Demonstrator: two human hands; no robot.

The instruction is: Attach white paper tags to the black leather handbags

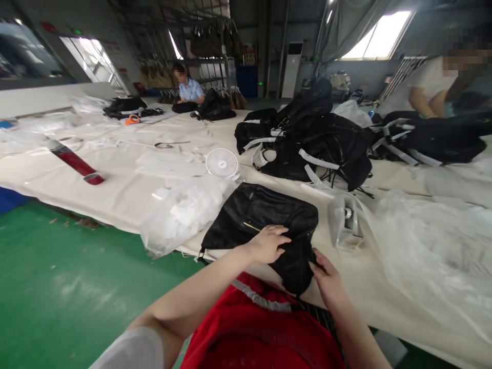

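Note:
A black bag [265, 210] with a short gold zipper lies flat on the pale cloth-covered table in front of me. My left hand [271, 243] rests on top of it, fingers stretched out and a little apart, just right of the zipper. At the bag's right edge, my right hand [326, 274] has its thumb and fingers closed on the black material. The bag's lower corner hangs toward my red apron [261, 328].
Behind the bag stand a small white fan [222, 163] and a pile of black bags [315, 138] with white-wrapped straps. Clear plastic [184, 215] lies to the left, a clear box [344, 223] to the right. Two people sit or stand across the table.

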